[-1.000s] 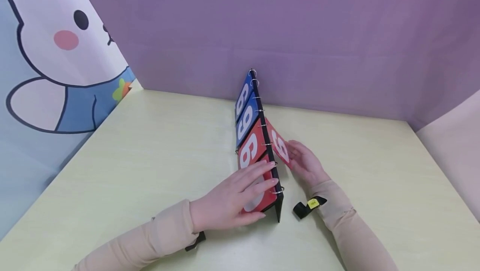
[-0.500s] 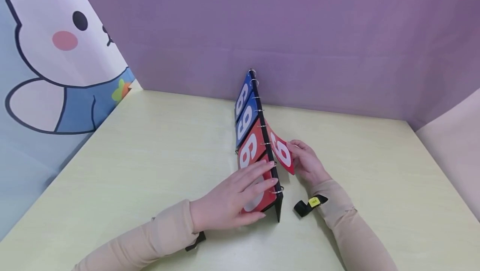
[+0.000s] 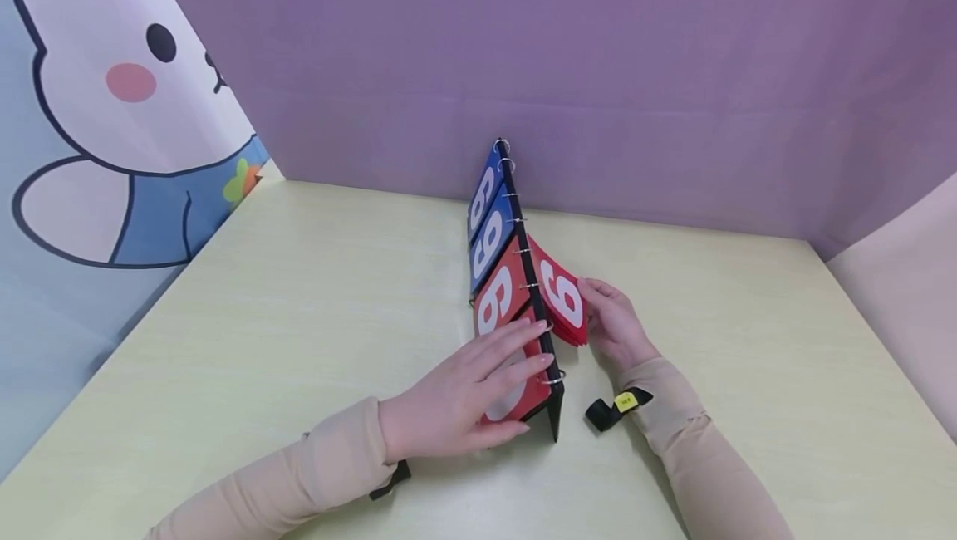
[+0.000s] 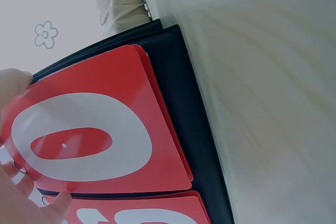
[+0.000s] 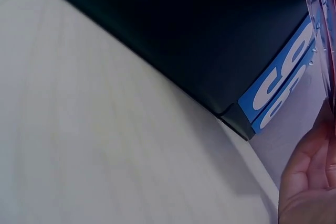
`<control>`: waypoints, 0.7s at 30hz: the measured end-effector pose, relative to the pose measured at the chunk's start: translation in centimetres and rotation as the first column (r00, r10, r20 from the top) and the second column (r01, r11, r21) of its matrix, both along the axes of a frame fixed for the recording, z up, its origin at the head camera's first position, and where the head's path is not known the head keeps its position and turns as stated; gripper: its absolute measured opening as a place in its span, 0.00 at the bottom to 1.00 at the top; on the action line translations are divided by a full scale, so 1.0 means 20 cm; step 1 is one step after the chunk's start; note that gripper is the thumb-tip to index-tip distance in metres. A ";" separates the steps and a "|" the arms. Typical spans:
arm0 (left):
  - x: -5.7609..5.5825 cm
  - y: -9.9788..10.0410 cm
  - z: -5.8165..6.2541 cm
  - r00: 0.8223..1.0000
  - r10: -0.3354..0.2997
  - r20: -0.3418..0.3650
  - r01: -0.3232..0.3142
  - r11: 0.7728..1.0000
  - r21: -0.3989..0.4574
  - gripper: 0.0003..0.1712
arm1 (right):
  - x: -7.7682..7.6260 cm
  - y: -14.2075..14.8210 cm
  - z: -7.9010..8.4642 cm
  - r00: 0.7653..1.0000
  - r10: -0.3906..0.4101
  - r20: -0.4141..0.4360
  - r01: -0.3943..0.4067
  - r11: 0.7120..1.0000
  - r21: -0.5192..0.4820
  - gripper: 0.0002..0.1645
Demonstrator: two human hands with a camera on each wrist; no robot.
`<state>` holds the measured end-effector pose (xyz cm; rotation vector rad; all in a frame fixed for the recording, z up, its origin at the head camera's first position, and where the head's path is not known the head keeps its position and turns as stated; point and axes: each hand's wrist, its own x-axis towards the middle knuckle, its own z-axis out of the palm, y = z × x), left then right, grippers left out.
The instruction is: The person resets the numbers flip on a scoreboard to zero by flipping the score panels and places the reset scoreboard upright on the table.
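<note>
A tabletop flip scoreboard [image 3: 535, 299] with a black folding stand and metal rings stands like a tent on the table. My left hand [image 3: 463, 399] rests on its nearest red card, fingers fairly straight and tips at the ringed top edge. That red card [image 4: 100, 77] carries a white 0 in the left wrist view. On the other side, my right hand [image 3: 615, 324] pinches the outer edge of several red number cards [image 3: 562, 295], the front one printed with a white 6 or 9. In the right wrist view these cards are edge-on above the fingers [image 5: 299, 177].
Two blue number cards [image 3: 489, 233] hang at the scoreboard's far end. The pale wooden table [image 3: 299, 291] meets a purple cloth backdrop [image 3: 598, 91] behind it. At the left is a cartoon-printed cloth [image 3: 90, 133]. A black strap [image 3: 613, 414] hangs by the right wrist.
More red cards have gathered in a stack at my right hand, where one card showed before. The right hand has shifted only slightly. My left hand has stayed in place.
</note>
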<state>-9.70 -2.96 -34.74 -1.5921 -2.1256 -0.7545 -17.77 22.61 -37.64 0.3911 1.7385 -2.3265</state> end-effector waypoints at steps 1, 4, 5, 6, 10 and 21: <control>0.00 0.00 0.00 1.000 0.000 0.007 0.000 1.000 -0.002 0.44 | 0.00 0.00 0.01 1.000 -0.012 0.007 0.012 1.000 0.004 0.18; 0.00 0.00 0.01 1.000 0.002 0.018 -0.002 1.000 -0.009 0.44 | 0.00 0.00 0.02 0.999 -0.042 0.025 0.041 0.999 0.015 0.18; 0.01 -0.01 0.01 1.000 0.003 0.019 -0.003 1.000 -0.010 0.44 | 0.00 0.00 0.02 0.998 -0.047 0.030 0.046 0.999 0.017 0.18; 0.01 -0.01 0.01 1.000 0.004 0.019 -0.004 1.000 -0.011 0.43 | 0.00 0.00 0.02 0.998 -0.049 0.033 0.048 0.999 0.019 0.18; 0.01 -0.01 0.02 1.000 0.006 0.011 -0.006 1.000 -0.012 0.43 | 0.01 0.01 0.03 0.998 -0.050 0.029 0.049 0.998 0.026 0.17; 0.01 -0.01 0.02 1.000 0.009 -0.003 -0.009 1.000 -0.007 0.43 | 0.01 -0.02 0.00 0.978 -0.178 -0.112 0.183 0.983 0.034 0.13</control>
